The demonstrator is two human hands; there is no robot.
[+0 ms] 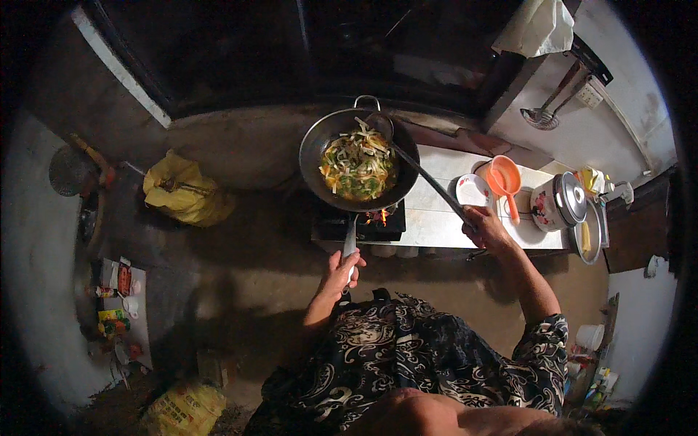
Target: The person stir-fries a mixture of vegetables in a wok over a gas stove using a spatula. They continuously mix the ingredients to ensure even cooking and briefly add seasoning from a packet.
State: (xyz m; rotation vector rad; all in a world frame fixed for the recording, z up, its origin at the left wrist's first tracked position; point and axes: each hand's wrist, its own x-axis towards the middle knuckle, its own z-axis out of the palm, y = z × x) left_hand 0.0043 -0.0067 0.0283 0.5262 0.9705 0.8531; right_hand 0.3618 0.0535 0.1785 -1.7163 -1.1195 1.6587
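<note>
My left hand (342, 272) is closed round the pale handle of a dark wok (313, 158), which is over a black gas stove (357, 230) with orange flames at its right part. The wok holds pale strips and green pieces of food (360, 163) in an orange-yellow liquid. My right hand (482, 226) grips the dark, long handle of a metal ladle (428, 177). The ladle's bowl rests inside the far right part of the wok, beside the food.
Right of the stove, a white tiled counter (431, 229) bears a floral plate (473, 189), an orange plastic dipper (503, 174) and a lidded floral pot (556, 201). A metal basin (588, 240) is at its right end. Utensils (540, 117) hang on the wall. A yellow sack (182, 191) stands left.
</note>
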